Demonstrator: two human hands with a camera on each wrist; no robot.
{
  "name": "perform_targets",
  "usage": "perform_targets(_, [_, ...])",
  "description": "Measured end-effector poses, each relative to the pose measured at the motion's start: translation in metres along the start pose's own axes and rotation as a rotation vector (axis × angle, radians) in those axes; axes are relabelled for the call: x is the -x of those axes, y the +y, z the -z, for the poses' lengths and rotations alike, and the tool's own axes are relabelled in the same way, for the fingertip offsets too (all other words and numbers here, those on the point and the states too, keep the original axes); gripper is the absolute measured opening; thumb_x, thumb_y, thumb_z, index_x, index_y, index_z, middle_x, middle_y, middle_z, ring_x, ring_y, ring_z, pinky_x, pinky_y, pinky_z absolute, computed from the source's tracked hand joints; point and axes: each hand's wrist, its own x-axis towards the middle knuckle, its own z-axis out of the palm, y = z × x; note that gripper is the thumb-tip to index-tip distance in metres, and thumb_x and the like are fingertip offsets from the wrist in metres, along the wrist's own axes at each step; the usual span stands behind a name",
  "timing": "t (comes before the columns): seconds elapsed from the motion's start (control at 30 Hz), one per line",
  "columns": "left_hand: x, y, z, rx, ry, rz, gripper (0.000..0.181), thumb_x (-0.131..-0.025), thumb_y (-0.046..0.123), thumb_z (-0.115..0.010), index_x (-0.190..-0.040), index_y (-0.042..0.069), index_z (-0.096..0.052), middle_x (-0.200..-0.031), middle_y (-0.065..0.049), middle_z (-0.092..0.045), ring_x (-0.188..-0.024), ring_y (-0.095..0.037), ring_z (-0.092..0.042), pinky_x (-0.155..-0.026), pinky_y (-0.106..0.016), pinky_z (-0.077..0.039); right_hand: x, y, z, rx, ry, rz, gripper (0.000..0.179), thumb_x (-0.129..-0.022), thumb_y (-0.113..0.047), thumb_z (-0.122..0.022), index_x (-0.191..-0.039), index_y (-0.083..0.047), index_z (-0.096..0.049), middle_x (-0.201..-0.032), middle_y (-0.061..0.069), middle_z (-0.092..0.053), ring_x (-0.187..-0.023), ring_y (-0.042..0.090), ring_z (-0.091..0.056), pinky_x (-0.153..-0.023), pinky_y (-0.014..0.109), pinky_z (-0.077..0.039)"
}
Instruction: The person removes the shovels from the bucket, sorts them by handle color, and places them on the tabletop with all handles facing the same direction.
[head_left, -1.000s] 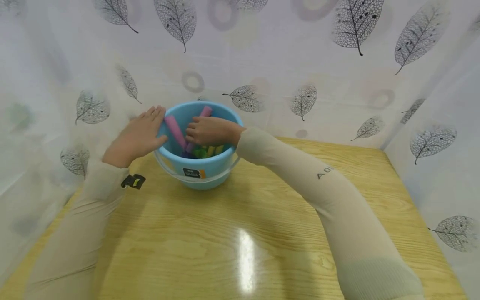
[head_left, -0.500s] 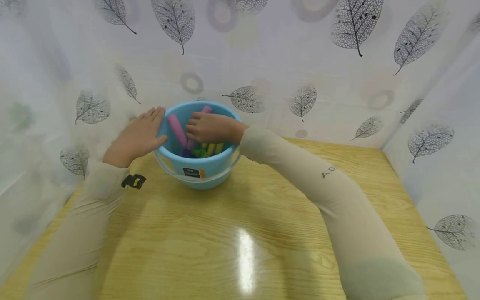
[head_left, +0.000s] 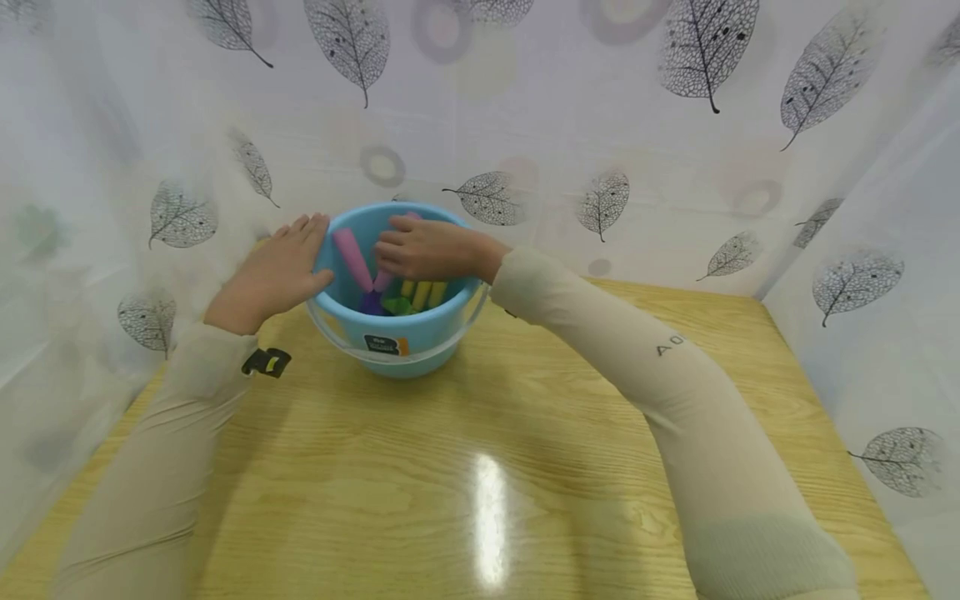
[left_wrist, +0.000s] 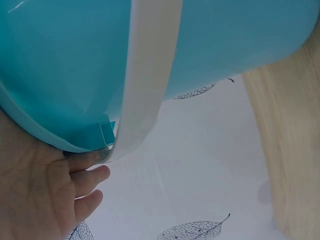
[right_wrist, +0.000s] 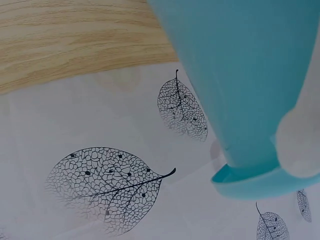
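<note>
A light blue bucket point(head_left: 405, 365) with a white handle point(head_left: 352, 352) stands on the table. My left hand point(head_left: 270, 275) rests at its left rim, fingers straight outside and thumb on the edge; the left wrist view shows the palm point(left_wrist: 30, 185) against the rim. My right hand point(head_left: 431, 248) reaches over the right rim into the bucket, fingers bent, over a pink stick point(head_left: 383, 280). I cannot tell whether it holds that stick. Another pink stick point(head_left: 352, 258) leans inside at the left. Lower down are a purple piece point(head_left: 371, 302), a green piece point(head_left: 397, 306) and yellow sticks point(head_left: 422, 295).
The wooden table point(head_left: 420, 467) extends in front and to the right. A white curtain point(head_left: 555, 100) with leaf prints hangs close behind the bucket and on both sides. A black strap point(head_left: 267, 362) shows at my left wrist.
My right hand has shifted slightly up and to the right within the bucket, uncovering more of the yellow sticks and covering more of the upper pink end. The left hand stays at the rim.
</note>
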Motion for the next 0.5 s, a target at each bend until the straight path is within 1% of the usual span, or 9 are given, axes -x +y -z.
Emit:
perform_targets(0.2, [0.0, -0.001, -0.001, 0.007, 0.006, -0.007, 0.074, -0.092, 0.026, -0.04, -0.146, -0.011, -0.006, -0.152, -0.032, -0.011, -0.141, -0.049, -0.009, -0.117, -0.057, -0.008, 0.01, 0.003, 0.002, 0.044, 0.037, -0.015, 0.032, -0.099, -0.006, -0.034, -0.121, -0.003, -0.058, -0.112, 0.01, -0.063, -0.102, 0.024, -0.059, -0.094, 0.037, -0.045])
perform_targets(0.37, [-0.001, -0.003, -0.003, 0.008, 0.009, -0.01, 0.074, -0.092, 0.026, -0.039, -0.147, -0.011, -0.005, -0.153, -0.032, -0.01, -0.142, -0.048, -0.008, -0.118, -0.057, -0.008, 0.017, 0.005, 0.001, 0.071, 0.063, -0.033, 0.033, -0.098, -0.003, -0.033, -0.12, 0.001, -0.058, -0.107, 0.011, -0.062, -0.097, 0.025, -0.058, -0.091, 0.037, -0.045])
perform_targets(0.5, [0.0, -0.004, -0.004, 0.009, 0.005, -0.01, 0.074, -0.092, 0.026, -0.039, -0.146, -0.011, -0.004, -0.153, -0.031, -0.009, -0.142, -0.048, -0.006, -0.118, -0.057, -0.007, 0.022, 0.006, 0.0, 0.075, 0.062, -0.06, 0.034, -0.099, -0.005, -0.033, -0.122, 0.0, -0.058, -0.109, 0.011, -0.062, -0.098, 0.025, -0.058, -0.09, 0.036, -0.045])
